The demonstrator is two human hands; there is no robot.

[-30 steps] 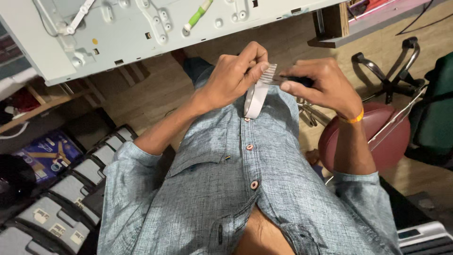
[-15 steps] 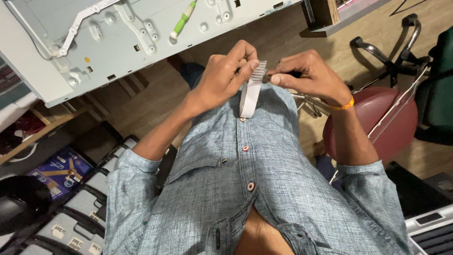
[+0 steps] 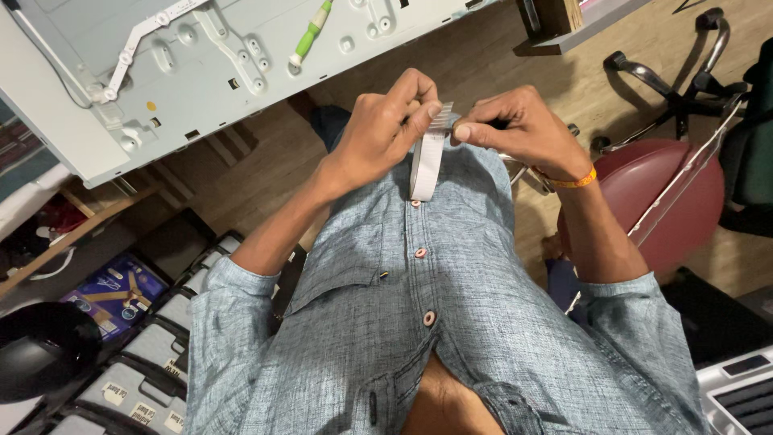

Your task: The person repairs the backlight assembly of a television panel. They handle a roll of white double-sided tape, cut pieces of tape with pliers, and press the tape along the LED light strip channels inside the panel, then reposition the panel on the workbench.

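Observation:
My left hand (image 3: 385, 129) pinches the upper end of a white flat ribbon cable (image 3: 427, 161), which hangs down over my grey-blue buttoned shirt (image 3: 419, 298). My right hand (image 3: 515, 129), with an orange band at the wrist, has thumb and forefinger closed at the cable's striped contact end and seems to hold a thin dark tool, mostly hidden by the fingers. Both hands meet in front of my chest.
A pale grey metal back panel (image 3: 201, 64) with white strips and a green-handled screwdriver (image 3: 310, 32) lies at the top left. A dark red stool (image 3: 676, 193) stands to the right, an office chair base (image 3: 676, 80) beyond it. Grey cases (image 3: 153, 354) are stacked lower left.
My hands and the cable have stayed together in front of my chest. The right hand has closed in on the cable's end, and the dark tool tip seen earlier is now hidden.

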